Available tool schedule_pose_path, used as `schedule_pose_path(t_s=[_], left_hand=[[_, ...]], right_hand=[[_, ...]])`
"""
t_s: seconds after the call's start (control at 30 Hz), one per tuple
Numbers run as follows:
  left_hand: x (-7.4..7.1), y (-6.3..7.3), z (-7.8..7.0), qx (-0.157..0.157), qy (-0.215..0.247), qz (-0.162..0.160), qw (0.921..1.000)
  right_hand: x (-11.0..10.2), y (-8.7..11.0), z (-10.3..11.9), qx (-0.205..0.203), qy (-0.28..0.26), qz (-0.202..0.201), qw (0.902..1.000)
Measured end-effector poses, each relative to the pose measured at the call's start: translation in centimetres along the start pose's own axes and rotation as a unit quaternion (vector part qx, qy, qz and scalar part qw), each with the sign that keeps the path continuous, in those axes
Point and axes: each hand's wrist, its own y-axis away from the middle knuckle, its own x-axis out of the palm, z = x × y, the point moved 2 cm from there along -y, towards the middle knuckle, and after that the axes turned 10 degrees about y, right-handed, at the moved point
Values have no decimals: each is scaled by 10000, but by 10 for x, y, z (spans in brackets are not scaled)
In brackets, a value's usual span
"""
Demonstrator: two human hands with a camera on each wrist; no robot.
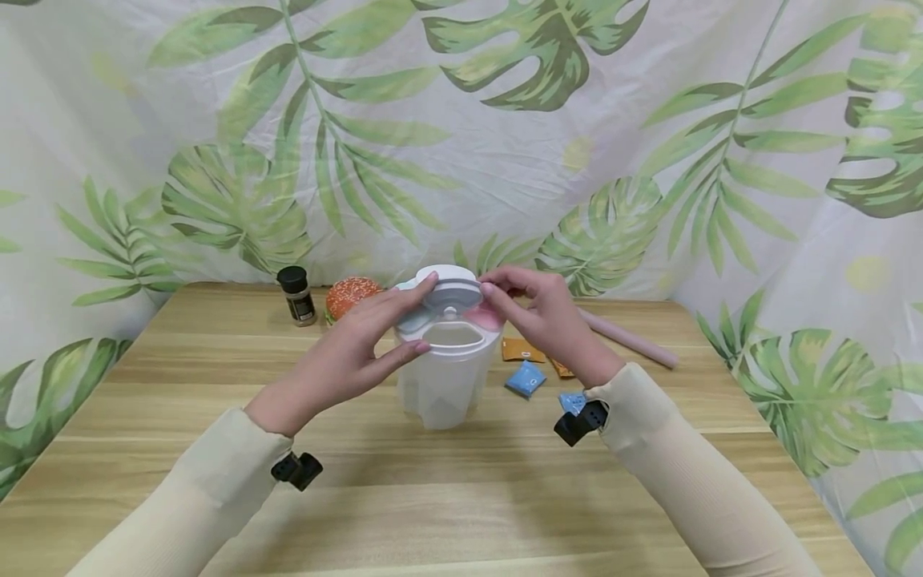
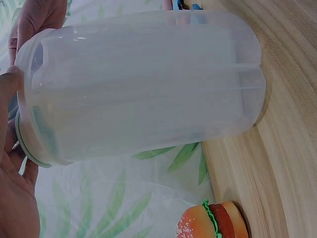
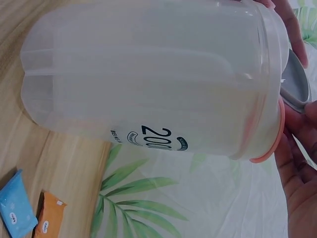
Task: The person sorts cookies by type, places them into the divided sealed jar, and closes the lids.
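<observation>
A translucent storage container (image 1: pixel 443 393) stands upright on the table, its round top divided into sections with coloured flap lids. The grey flap (image 1: pixel 451 298) is raised, above an opening at the front. The pink flap (image 1: pixel 487 318) and the pale blue-green flap (image 1: pixel 413 322) lie down on either side. My left hand (image 1: pixel 342 346) grips the top from the left, thumb at the front rim, index finger along the grey flap's edge. With thumb and fingertips, my right hand (image 1: pixel 539 311) pinches the grey flap's right edge. Dark lettering shows on the container in the right wrist view.
Behind my left hand are a toy hamburger (image 1: pixel 352 296) and a black-capped spice bottle (image 1: pixel 296 296). Right of the container lie a blue packet (image 1: pixel 525 379), an orange packet (image 1: pixel 521 350) and more packets partly behind my right arm. A pink rod (image 1: pixel 630 340) lies farther right.
</observation>
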Motion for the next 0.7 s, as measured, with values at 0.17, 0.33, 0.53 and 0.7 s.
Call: schedule_pose_path(t_s=[0.17,0.33,0.53,0.7], left_hand=[[1,0,2,18,38,-13,10000],[2,1,3,59,63,-56,9999],[2,1,3,90,122,-100,9998],[1,1,3,76,122,-99,9998]], right_hand=[[-3,2,-5,-26,157,-45,9999],[-10,9,-21,260,222,-233,9991],[-6,24,-59,1301,715,379,9882],[9,47,-95,1834,1080,1441,9664]])
